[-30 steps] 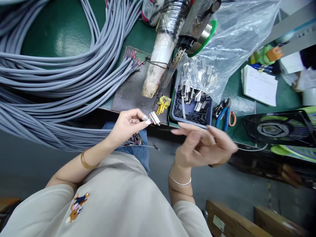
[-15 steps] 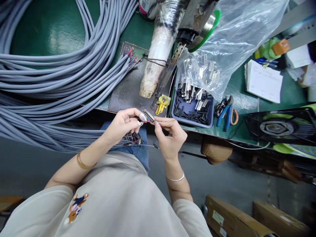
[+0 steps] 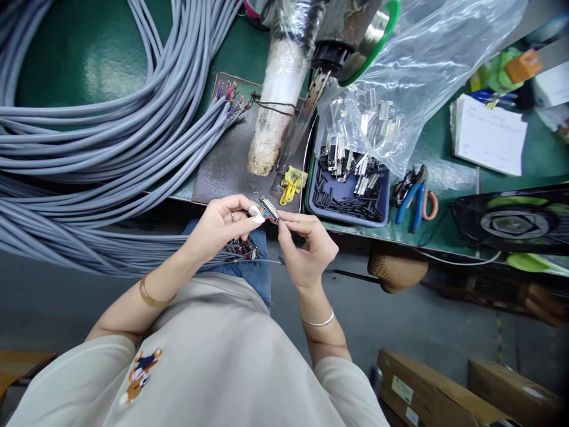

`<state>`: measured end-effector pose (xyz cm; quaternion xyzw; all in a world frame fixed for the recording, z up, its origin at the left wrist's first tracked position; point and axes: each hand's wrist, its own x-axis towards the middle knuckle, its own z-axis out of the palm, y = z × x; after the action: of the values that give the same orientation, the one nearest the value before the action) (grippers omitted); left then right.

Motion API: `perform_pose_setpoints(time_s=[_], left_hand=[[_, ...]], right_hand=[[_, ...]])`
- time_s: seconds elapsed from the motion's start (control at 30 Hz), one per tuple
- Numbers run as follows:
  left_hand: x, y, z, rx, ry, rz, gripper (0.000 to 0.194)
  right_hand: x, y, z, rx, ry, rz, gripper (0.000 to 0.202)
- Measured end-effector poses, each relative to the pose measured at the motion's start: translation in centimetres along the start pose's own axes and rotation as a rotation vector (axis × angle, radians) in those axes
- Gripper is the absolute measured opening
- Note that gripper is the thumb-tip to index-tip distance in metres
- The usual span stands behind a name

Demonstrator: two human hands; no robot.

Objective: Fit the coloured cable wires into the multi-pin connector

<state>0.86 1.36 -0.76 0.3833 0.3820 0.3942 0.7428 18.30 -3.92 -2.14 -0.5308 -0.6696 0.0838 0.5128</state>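
Both hands meet at frame centre, just below the bench edge. Left hand (image 3: 220,225) pinches a small multi-pin connector (image 3: 269,209) w/ coloured wires at its back, thumb & forefinger clamped on it. Right hand (image 3: 306,246) is curled, fingertips closed on the connector's other end, so both are grasping the same part. A loose tuft of wire ends (image 3: 242,249) hangs under the left hand, over the lap.

Step in hand, as I judge it: working on the connector at the cable end, prob. seating or checking wires/pins; too small to tell which. Next move calls for a steady pinch from the left hand & fine fingertip work from the right, keeping the thin wires from bending.

Around: big bundle of grey cables (image 3: 89,148) fills the upper left; blue tray (image 3: 347,201) of small metal & black parts sits right of centre, just beside a yellow clip (image 3: 291,184); clear plastic bag (image 3: 413,77) above the tray; blue-handled pliers (image 3: 411,198) to its right.

Writing: white paper pad (image 3: 489,136) upper right & labels on cardboard boxes (image 3: 427,394) lower right, both too blurred to read. No brand legible.
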Motion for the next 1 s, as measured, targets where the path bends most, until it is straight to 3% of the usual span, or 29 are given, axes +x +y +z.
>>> perform_pose_setpoints(time_s=[0.17,0.33,0.73,1.0], left_hand=[[0.2,0.1,1.0,0.044,0.110,0.090,0.027],[0.7,0.3,1.6,0.103,0.185,0.201,0.021],[1.6,1.0,1.7,0.253,0.229,0.337,0.013],[1.8,0.8,1.1,0.236,0.227,0.311,0.016]], right_hand=[[0.5,-0.3,0.2,-0.101,0.005,-0.115,0.019],[1.1,-0.2,0.4,-0.114,0.017,-0.121,0.019],[2.8,0.0,0.9,-0.053,0.026,-0.118,0.021],[3.1,0.4,0.9,0.024,0.003,-0.058,0.018]])
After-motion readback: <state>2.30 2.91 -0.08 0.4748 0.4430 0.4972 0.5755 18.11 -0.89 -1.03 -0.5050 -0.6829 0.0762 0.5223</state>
